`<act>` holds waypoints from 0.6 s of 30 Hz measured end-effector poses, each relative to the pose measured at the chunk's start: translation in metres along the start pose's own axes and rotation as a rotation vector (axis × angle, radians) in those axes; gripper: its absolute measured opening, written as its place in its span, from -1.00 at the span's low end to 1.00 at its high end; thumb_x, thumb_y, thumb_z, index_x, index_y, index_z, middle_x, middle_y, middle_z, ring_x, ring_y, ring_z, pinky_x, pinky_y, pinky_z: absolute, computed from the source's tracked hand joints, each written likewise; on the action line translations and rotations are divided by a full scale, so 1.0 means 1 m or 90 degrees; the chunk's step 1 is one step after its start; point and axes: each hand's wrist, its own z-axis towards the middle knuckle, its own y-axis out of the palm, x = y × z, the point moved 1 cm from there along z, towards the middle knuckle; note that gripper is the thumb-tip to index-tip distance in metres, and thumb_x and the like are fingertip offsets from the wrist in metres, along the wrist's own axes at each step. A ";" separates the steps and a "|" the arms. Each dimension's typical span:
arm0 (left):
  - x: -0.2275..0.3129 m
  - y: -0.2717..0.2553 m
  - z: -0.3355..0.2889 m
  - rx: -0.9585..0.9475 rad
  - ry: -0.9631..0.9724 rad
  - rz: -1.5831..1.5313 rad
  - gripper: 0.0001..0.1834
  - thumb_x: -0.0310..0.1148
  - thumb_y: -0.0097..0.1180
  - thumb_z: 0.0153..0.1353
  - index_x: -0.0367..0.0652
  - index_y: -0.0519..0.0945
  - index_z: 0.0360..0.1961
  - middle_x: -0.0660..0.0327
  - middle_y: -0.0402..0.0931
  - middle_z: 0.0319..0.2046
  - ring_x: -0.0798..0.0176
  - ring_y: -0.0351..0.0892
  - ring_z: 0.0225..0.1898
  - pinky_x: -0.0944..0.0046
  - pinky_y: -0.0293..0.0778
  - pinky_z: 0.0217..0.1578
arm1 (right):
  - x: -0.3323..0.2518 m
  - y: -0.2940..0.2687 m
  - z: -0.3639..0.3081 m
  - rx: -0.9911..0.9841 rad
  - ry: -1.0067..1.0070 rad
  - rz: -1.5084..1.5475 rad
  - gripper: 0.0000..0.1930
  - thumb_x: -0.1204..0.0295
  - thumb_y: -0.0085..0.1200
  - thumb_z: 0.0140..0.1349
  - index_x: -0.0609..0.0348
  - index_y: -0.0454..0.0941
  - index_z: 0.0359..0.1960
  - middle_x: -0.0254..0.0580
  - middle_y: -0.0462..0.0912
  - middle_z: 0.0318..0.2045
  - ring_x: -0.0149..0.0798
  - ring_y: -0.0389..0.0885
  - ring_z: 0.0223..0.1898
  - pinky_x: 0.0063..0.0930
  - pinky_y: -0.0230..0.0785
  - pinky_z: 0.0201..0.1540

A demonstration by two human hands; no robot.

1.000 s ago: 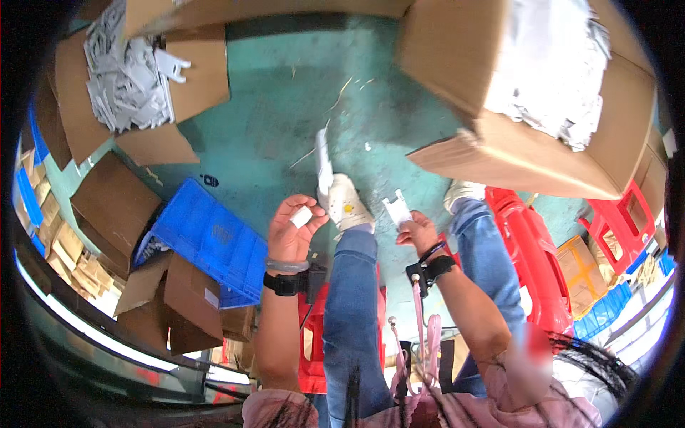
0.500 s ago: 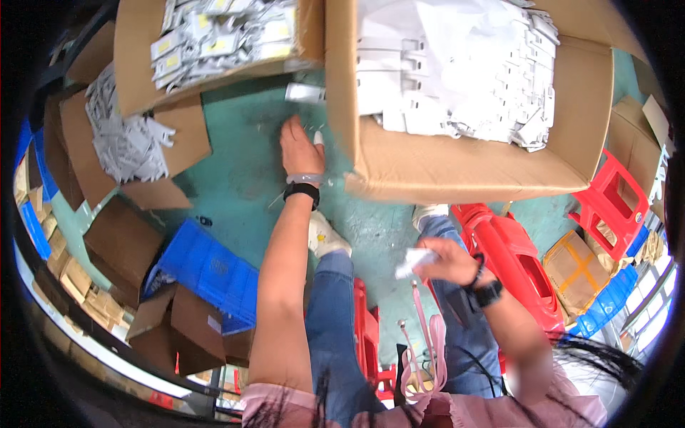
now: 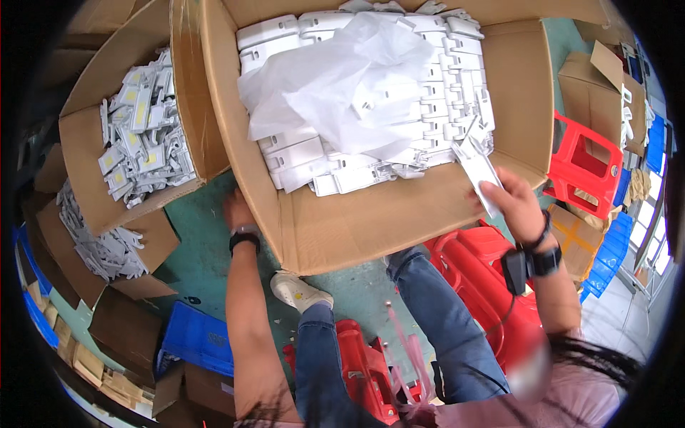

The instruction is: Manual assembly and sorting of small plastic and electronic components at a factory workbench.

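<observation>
We are holding a flat white plastic piece (image 3: 480,173) in our right hand (image 3: 519,207), the fingers pinching its near end. The piece is slanting over the near right corner of the large cardboard box (image 3: 357,227). Inside that box, white plastic parts (image 3: 300,155) are lying in close rows, and a translucent plastic sheet (image 3: 335,85) is covering their middle. Our left hand (image 3: 237,211) is resting low, just outside the box's left wall; its fingers are blurring into shadow, so we cannot tell how wide they are standing. Left of the large box, a smaller cardboard box (image 3: 91,160) is holding jumbled white parts with yellow patches (image 3: 144,128).
</observation>
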 end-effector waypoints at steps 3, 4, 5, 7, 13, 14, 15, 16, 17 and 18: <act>-0.078 -0.026 -0.030 0.020 -0.016 -0.533 -0.76 -0.45 0.16 0.10 -0.13 0.43 -0.20 0.18 0.46 -0.35 0.19 0.49 -0.36 0.21 0.50 -0.33 | -0.002 -0.010 0.062 -0.035 -0.109 -0.186 -0.80 0.34 0.03 0.30 0.24 0.54 -0.28 -0.39 0.56 -0.47 -0.54 0.47 -0.38 -0.59 0.34 -0.34; -0.047 -0.026 -0.061 0.016 -0.136 -0.735 -0.79 -0.42 0.16 0.14 -0.10 0.43 -0.21 0.24 0.44 -0.38 0.28 0.46 -0.40 0.28 0.48 -0.38 | 0.009 -0.022 0.077 -0.010 -0.096 -0.254 -0.81 0.34 0.04 0.29 0.23 0.54 -0.29 -0.39 0.53 -0.49 -0.50 0.47 -0.40 -0.55 0.34 -0.36; -0.002 -0.044 -0.093 0.006 -0.262 -0.930 -0.82 -0.39 0.15 0.18 -0.07 0.42 -0.23 0.30 0.42 -0.41 0.37 0.44 -0.44 0.34 0.46 -0.43 | 0.020 -0.036 0.084 0.015 -0.082 -0.270 -0.81 0.34 0.04 0.29 0.23 0.54 -0.29 -0.39 0.53 -0.49 -0.50 0.47 -0.40 -0.55 0.34 -0.36; 0.016 -0.113 -0.134 0.009 -0.234 -0.871 -0.86 -0.33 0.12 0.24 -0.05 0.43 -0.25 0.36 0.39 -0.49 0.48 0.35 -0.56 0.42 0.33 -0.58 | 0.034 -0.038 0.102 0.175 0.168 0.359 -0.84 0.37 0.03 0.29 0.19 0.50 -0.22 -0.28 0.54 -0.36 -0.38 0.49 -0.42 -0.52 0.31 -0.33; 0.206 -0.349 -0.175 -0.194 -0.143 -0.839 -0.51 -0.46 0.08 0.14 -0.25 0.37 0.14 0.36 0.30 -0.40 0.51 0.31 -0.51 0.50 0.24 -0.55 | 0.122 -0.085 0.158 0.417 0.332 0.289 -0.70 0.24 0.05 0.17 0.29 0.60 -0.34 -0.03 0.62 -0.45 -0.14 0.63 -0.35 -0.25 0.41 -0.36; 0.246 -0.364 -0.169 -0.241 -0.091 -0.876 -0.46 -0.46 0.07 0.14 -0.25 0.34 0.19 0.35 0.31 -0.37 0.50 0.33 -0.46 0.50 0.29 -0.51 | 0.151 -0.100 0.168 0.478 0.328 0.199 -0.67 0.28 -0.02 0.17 0.37 0.61 -0.32 0.11 0.65 -0.35 -0.02 0.66 -0.25 -0.21 0.44 -0.23; 0.276 -0.373 -0.160 -0.276 -0.051 -0.864 -0.44 -0.44 0.07 0.16 -0.25 0.31 0.22 0.34 0.34 -0.34 0.48 0.35 -0.44 0.47 0.32 -0.48 | 0.158 -0.095 0.175 0.479 0.329 0.216 -0.67 0.28 -0.02 0.17 0.37 0.61 -0.32 0.11 0.65 -0.35 -0.02 0.66 -0.25 -0.21 0.44 -0.23; 0.307 -0.376 -0.148 -0.316 -0.012 -0.852 -0.41 -0.41 0.06 0.17 -0.25 0.29 0.25 0.33 0.36 -0.31 0.47 0.36 -0.41 0.43 0.36 -0.44 | 0.168 -0.086 0.176 0.481 0.355 0.320 -0.65 0.30 -0.03 0.14 0.39 0.58 -0.23 0.14 0.63 -0.24 -0.01 0.63 -0.17 -0.22 0.43 -0.15; 0.343 -0.375 -0.132 -0.324 0.037 -0.824 -0.42 -0.39 0.06 0.19 -0.26 0.29 0.25 0.30 0.40 -0.25 0.45 0.39 -0.37 0.40 0.39 -0.38 | 0.173 -0.072 0.179 0.474 0.379 0.426 -0.62 0.33 -0.05 0.12 0.41 0.55 -0.14 0.17 0.60 -0.14 0.01 0.61 -0.09 -0.23 0.42 -0.08; 0.384 -0.369 -0.114 -0.346 0.091 -0.810 -0.42 -0.36 0.05 0.21 -0.27 0.29 0.26 0.27 0.45 -0.19 0.44 0.43 -0.33 0.37 0.42 -0.33 | 0.193 -0.082 0.182 0.485 0.397 0.524 -0.57 0.35 -0.07 0.10 0.43 0.52 -0.06 0.19 0.58 -0.04 0.02 0.59 -0.01 -0.24 0.42 -0.01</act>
